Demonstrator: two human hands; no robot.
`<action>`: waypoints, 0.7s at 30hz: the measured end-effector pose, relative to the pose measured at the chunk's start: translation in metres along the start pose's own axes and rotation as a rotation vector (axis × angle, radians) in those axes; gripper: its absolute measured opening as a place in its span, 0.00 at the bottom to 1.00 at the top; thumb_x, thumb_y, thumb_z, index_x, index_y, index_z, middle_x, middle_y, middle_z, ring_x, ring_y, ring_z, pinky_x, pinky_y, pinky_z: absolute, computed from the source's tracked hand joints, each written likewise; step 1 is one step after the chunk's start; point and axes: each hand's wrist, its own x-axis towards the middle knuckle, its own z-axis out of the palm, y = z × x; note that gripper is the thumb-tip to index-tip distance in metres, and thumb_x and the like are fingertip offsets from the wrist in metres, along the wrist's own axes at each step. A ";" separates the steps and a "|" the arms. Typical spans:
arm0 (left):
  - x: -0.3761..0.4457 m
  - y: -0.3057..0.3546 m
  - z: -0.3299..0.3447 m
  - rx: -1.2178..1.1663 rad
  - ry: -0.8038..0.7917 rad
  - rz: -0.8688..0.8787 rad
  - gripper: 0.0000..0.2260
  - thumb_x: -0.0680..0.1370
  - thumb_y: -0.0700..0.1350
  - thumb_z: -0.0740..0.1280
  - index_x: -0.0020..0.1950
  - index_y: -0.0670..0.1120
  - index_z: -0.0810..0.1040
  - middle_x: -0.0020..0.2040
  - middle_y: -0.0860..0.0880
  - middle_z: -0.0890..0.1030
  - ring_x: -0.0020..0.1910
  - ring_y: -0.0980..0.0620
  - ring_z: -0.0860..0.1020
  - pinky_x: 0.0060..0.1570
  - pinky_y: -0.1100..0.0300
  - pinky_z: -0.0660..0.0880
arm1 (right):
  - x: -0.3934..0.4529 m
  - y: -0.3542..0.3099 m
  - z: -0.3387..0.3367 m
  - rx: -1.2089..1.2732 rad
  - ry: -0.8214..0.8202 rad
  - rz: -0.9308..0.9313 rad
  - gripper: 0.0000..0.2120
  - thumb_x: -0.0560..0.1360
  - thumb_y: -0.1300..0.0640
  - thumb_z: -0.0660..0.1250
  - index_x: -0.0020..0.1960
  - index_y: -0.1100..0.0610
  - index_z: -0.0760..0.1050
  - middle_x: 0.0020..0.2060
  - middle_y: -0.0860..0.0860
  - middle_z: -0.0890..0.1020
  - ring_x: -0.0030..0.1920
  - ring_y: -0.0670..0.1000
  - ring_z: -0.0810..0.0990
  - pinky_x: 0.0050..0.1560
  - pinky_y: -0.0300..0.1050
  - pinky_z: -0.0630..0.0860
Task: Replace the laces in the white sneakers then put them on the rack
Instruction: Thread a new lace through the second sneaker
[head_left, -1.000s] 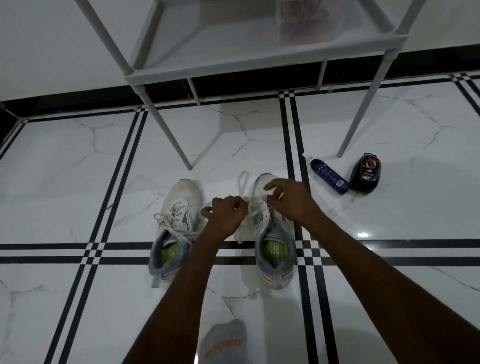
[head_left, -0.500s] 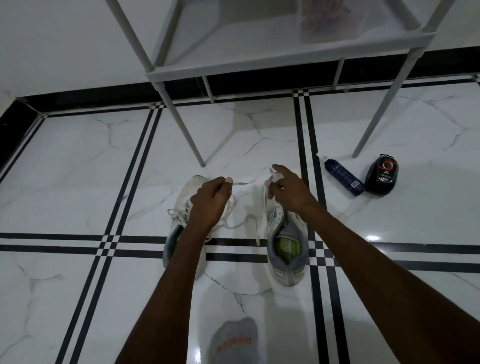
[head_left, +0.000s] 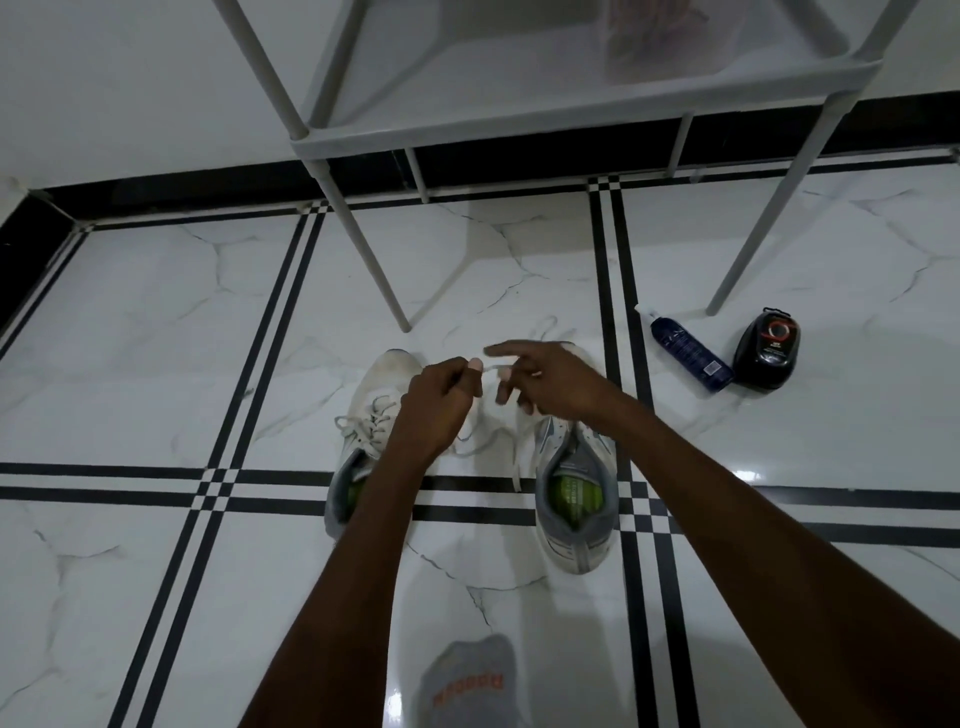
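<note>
While both hands meet above the two sneakers, the left hand (head_left: 436, 400) pinches a lace (head_left: 491, 368) and the right hand (head_left: 545, 379) holds its other part, index finger straight. Left sneaker (head_left: 371, 415) lies at 9 o'clock of right sneaker (head_left: 574, 499); rack (head_left: 571, 111) stands at 12.

I see a dim, bluish view; glare spots on the floor (head_left: 748, 475), wide-angle bending at the edges.

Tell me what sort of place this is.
Likely a home entryway or shoe-storage corner: a grey shoe rack against the wall, white sneakers on the marble-patterned tile floor, and a blue spray bottle nearby.
</note>
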 end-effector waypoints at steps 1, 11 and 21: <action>0.001 0.003 0.002 -0.004 -0.007 0.009 0.19 0.84 0.55 0.59 0.34 0.53 0.75 0.28 0.56 0.77 0.32 0.55 0.75 0.40 0.57 0.69 | 0.000 -0.002 0.005 -0.051 -0.053 -0.017 0.10 0.82 0.62 0.62 0.60 0.59 0.79 0.39 0.55 0.85 0.28 0.45 0.77 0.29 0.36 0.72; -0.001 -0.003 0.003 0.003 -0.015 -0.010 0.18 0.84 0.53 0.59 0.37 0.51 0.77 0.32 0.52 0.77 0.33 0.52 0.75 0.40 0.56 0.71 | 0.004 0.002 0.002 -0.123 -0.026 -0.010 0.16 0.80 0.62 0.65 0.67 0.54 0.73 0.41 0.53 0.86 0.31 0.44 0.79 0.32 0.39 0.76; 0.002 0.001 0.007 0.027 -0.009 0.030 0.18 0.84 0.54 0.60 0.37 0.51 0.78 0.29 0.50 0.78 0.31 0.52 0.77 0.39 0.58 0.72 | -0.001 0.010 -0.004 -0.182 0.188 -0.106 0.19 0.79 0.61 0.67 0.69 0.49 0.73 0.38 0.51 0.85 0.30 0.36 0.79 0.33 0.26 0.72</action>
